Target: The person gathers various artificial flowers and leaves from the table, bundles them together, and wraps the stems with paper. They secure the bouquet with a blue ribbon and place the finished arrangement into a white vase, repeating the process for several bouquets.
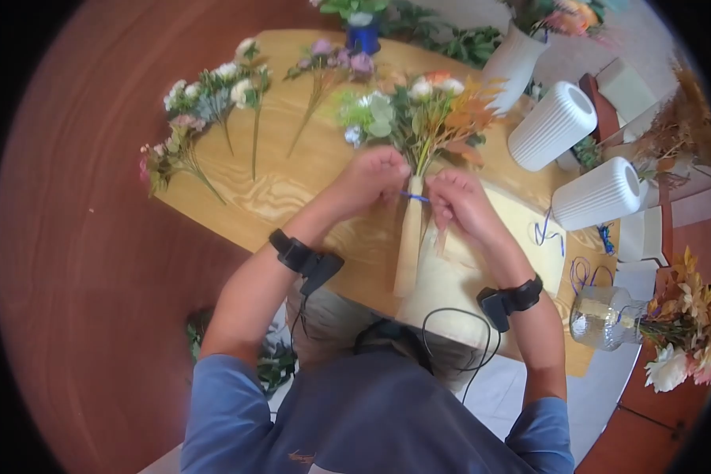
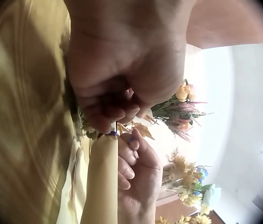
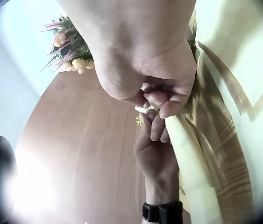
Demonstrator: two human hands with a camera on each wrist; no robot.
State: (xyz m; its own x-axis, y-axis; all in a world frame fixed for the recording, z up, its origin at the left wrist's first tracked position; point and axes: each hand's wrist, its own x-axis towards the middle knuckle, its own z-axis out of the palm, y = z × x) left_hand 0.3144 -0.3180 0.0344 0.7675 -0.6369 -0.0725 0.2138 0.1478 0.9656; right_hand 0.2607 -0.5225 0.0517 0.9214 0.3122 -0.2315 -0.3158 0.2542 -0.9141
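A bouquet (image 1: 419,122) of artificial flowers and leaves lies on the table, its stems rolled in cream wrapping paper (image 1: 408,245). Around the narrow neck of the paper runs a thin blue cord (image 1: 415,197). My left hand (image 1: 375,175) is at the left of the neck and pinches one end of the cord between curled fingers. On the other side, my right hand (image 1: 464,202) pinches the other end. In the left wrist view a small blue knot (image 2: 113,133) sits at the paper's top, between both hands. The fingertips partly hide the cord.
Loose flower stems (image 1: 253,118) lie at the table's left. Two white ribbed vases (image 1: 553,126) stand at the right, near a glass vase (image 1: 606,317) with flowers. A sheet of cream paper (image 1: 521,237) and a loose blue cord (image 1: 547,231) lie right of the bouquet.
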